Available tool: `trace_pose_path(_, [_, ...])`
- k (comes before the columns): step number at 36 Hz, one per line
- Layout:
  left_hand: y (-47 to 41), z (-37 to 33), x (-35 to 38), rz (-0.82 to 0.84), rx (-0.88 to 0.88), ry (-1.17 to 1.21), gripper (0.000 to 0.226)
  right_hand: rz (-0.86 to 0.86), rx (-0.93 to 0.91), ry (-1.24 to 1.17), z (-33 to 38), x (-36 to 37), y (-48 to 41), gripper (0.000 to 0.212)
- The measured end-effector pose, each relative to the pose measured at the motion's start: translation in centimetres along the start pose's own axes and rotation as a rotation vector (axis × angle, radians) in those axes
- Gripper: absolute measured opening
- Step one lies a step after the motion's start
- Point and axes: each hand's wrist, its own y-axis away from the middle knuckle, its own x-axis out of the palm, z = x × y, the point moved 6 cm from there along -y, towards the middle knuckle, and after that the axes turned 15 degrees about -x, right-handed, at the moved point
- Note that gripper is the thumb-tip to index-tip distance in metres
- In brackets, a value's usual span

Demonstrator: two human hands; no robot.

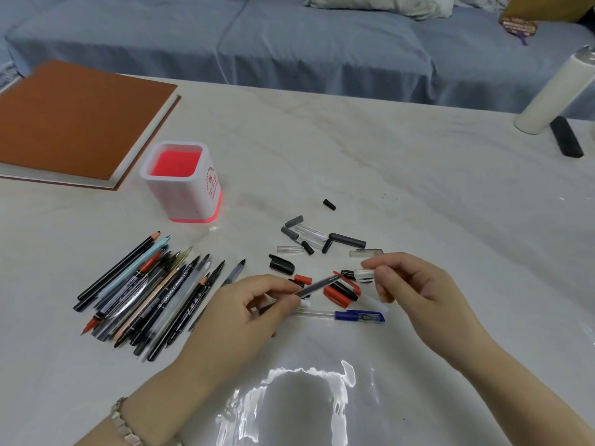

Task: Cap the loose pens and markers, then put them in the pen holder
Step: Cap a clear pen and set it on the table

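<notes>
Left hand (244, 312) pinches one slim grey pen (317, 284); right hand (415, 286) pinches one clear plastic cap (365, 274). One white-red square pen holder (193, 201) at 10 o'clock.

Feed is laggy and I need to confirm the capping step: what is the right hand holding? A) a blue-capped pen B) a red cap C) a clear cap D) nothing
C: the right hand pinches a clear cap just off the tip of the grey pen held by the left hand.

glossy plastic table cover (418, 220), matt brown book (74, 123), plastic pen holder (183, 201)
</notes>
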Motion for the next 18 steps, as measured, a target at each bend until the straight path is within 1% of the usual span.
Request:
trace_pose_path(6, [0.1, 0.3, 0.0, 0.007, 0.025, -0.052, 0.024, 0.033, -0.001, 0.026, 0.5, 0.4, 0.3, 0.028])
trace_pose_path(9, [0.1, 0.2, -0.1, -0.001, 0.055, -0.088, 0.032, 0.051, 0.007, 0.035, 0.6, 0.5, 0.3, 0.028])
trace_pose_path(12, [0.3, 0.0, -0.2, 0.016, 0.092, -0.12, 0.034, 0.076, 0.012, 0.034, 0.7, 0.6, 0.4, 0.028])
trace_pose_path(14, [0.4, -0.1, -0.2, 0.025, 0.125, -0.152, 0.03, 0.092, 0.015, 0.01, 0.9, 0.7, 0.5, 0.029])
trace_pose_path(16, [0.5, -0.2, -0.2, 0.029, 0.159, -0.174, 0.021, 0.11, 0.012, -0.01, 1.1, 0.9, 0.6, 0.03])
trace_pose_path(18, [0.8, -0.3, -0.3, 0.019, 0.21, -0.188, 0.017, 0.117, 0.015, -0.032, 1.3, 0.9, 0.7, 0.031])
